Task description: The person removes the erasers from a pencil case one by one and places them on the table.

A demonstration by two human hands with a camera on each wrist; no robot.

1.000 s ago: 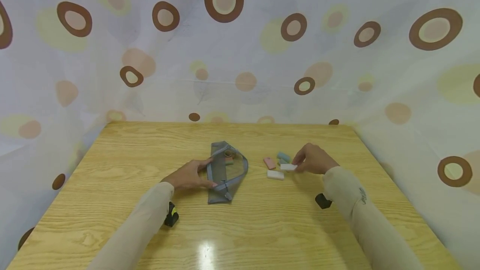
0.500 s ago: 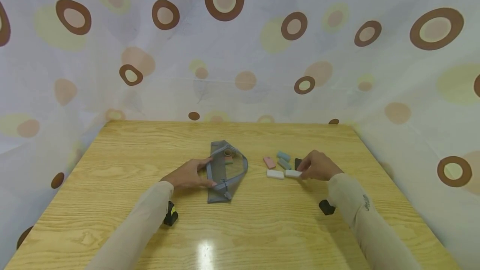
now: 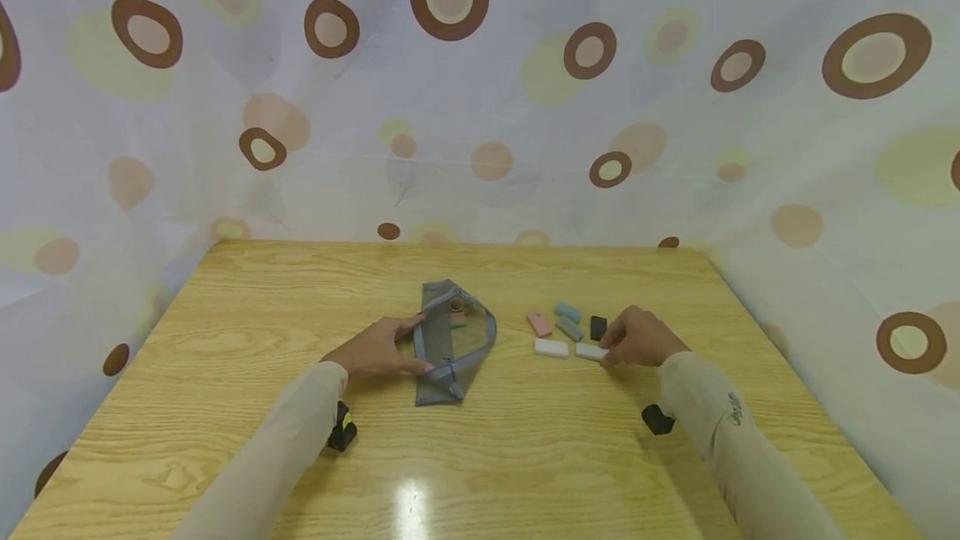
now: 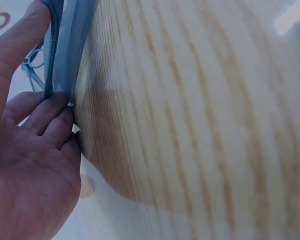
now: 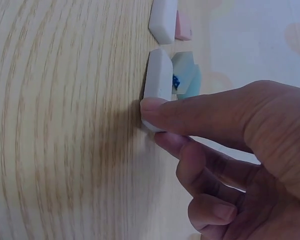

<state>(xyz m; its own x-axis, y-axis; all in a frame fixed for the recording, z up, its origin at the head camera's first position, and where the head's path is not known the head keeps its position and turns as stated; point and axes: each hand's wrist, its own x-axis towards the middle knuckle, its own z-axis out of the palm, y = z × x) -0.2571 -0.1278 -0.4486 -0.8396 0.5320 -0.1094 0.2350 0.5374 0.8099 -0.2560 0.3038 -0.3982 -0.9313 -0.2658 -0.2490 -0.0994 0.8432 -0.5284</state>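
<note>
My right hand (image 3: 639, 336) pinches a white eraser (image 3: 588, 352) by its right end, between thumb and fingertips, low at the tabletop. In the right wrist view the thumb (image 5: 190, 116) lies across the near end of this block. A second white eraser (image 3: 551, 348) lies just left of it. Behind them are a pink eraser (image 3: 539, 324), two blue-green ones (image 3: 569, 328) and a black one (image 3: 597, 327). My left hand (image 3: 378, 348) holds the zip edge of a grey mesh pouch (image 3: 433, 344), thumb and fingers spread apart, its mouth gaping. Small pieces (image 3: 457, 320) show inside.
The wooden table (image 3: 495, 457) carries everything. A patterned cloth (image 3: 480, 107) rises behind the table and on both sides. Each wrist wears a small black camera, one at the left sleeve (image 3: 342, 427) and one at the right (image 3: 657, 419).
My right hand has moved right and slightly nearer with the white eraser, setting it lower beside the other white one. The black eraser has come into view. My left hand stays put.
</note>
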